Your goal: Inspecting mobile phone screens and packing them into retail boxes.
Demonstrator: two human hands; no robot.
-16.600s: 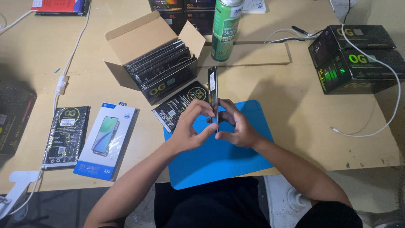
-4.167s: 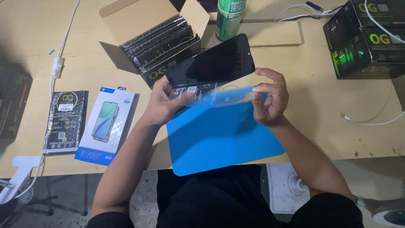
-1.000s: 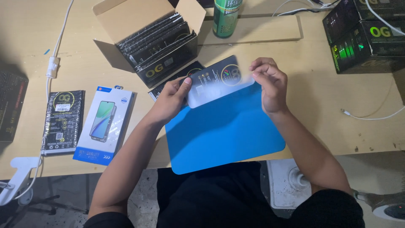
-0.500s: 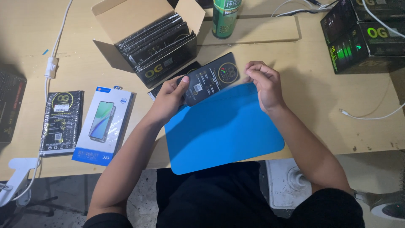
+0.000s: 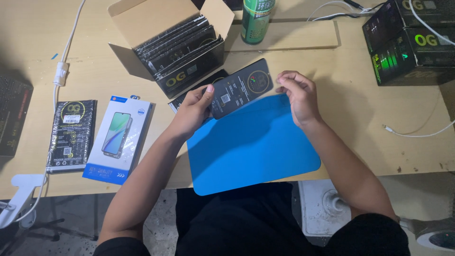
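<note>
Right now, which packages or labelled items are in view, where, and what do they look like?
Flat black packet: pinched by left hand, right hand at its other end.
Open cardboard box: above, filled with black packets.
White-blue phone-picture box: left of the blue mat.
Black sleeve: further left.
Green can: top centre.
Black-green boxes: top right.

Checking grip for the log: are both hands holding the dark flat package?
No, only the left hand pinches the dark flat package; the right hand is just off its edge.
</note>
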